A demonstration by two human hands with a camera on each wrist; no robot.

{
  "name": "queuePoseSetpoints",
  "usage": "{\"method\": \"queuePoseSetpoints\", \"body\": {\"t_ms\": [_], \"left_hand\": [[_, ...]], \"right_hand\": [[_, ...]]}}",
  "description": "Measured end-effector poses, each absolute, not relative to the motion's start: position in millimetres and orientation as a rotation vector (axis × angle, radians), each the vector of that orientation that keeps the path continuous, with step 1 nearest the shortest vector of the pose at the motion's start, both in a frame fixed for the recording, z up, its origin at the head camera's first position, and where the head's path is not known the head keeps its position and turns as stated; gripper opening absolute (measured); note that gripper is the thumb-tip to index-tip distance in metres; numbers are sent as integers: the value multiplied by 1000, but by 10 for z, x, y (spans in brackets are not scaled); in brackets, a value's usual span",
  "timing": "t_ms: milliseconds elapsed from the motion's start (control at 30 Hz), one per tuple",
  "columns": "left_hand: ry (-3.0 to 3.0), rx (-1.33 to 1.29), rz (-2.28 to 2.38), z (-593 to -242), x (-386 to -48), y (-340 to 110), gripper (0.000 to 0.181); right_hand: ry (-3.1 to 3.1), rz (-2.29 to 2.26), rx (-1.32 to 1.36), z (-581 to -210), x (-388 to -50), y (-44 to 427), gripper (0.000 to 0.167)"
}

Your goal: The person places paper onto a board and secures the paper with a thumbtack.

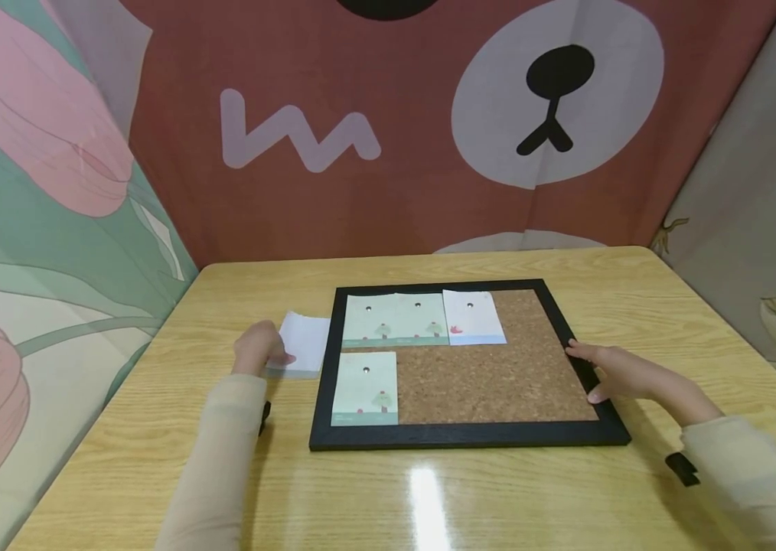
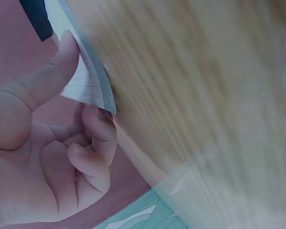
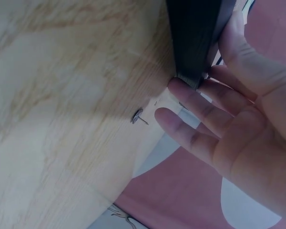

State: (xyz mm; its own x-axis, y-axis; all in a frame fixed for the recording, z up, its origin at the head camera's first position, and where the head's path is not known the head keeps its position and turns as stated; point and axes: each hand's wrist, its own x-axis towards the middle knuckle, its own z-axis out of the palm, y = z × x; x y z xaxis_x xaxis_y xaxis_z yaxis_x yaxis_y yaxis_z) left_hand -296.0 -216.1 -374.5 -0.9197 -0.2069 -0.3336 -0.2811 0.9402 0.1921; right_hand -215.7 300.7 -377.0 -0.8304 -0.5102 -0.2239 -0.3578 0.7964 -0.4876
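Note:
My left hand (image 1: 257,348) is at the left end of a stack of white note paper (image 1: 307,343), left of the corkboard. In the left wrist view its thumb (image 2: 69,52) presses on the ruled top and a curled finger (image 2: 101,129) meets the stack's corner, so the hand pinches it. My right hand (image 1: 625,376) touches the right side of the black-framed corkboard (image 1: 491,386), thumb on the frame and fairly straight fingers along its outer edge. Two green-edged sheets (image 1: 369,321) and a white sheet (image 1: 474,320) are pinned along the board's top; another green-edged sheet (image 1: 363,390) is pinned lower left.
A silver thumbtack (image 3: 138,116) lies on the wooden table (image 1: 498,490) near my right fingers, point sticking out. Printed cloth (image 1: 360,207) hangs behind the table, with more at both sides.

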Motion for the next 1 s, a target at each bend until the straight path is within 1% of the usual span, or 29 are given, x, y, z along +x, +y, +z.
{"method": "queuePoseSetpoints", "body": {"t_ms": [133,167,200,433,600,667,867,1000], "left_hand": [[2804,-372,375,-3740,-2961,-2195,20],[2812,-372,391,-3737,-2958,-2207,13],[2817,-371,411,-3734,-2954,-2220,11],[2835,-337,584,-3717,-2925,-2290,6],[2848,-250,698,-3728,-2917,-2350,24],[2847,-231,730,-3732,-2919,-2376,29],[2822,-273,806,-3716,-2894,-2412,23],[2830,-279,794,-3713,-2867,-2475,24]], "right_hand": [[2617,-667,-640,-3769,-2155,3005,86],[2616,-670,-643,-3768,-2155,3007,86],[2618,-668,-648,-3768,-2154,3008,86],[2607,-716,-653,-3770,-2152,3020,86],[2569,-793,-605,-3769,-2154,3015,87],[2548,-828,-583,-3774,-2154,3016,87],[2506,-888,-522,-3768,-2149,3013,89],[2454,-956,-443,-3775,-2153,3000,90]]}}
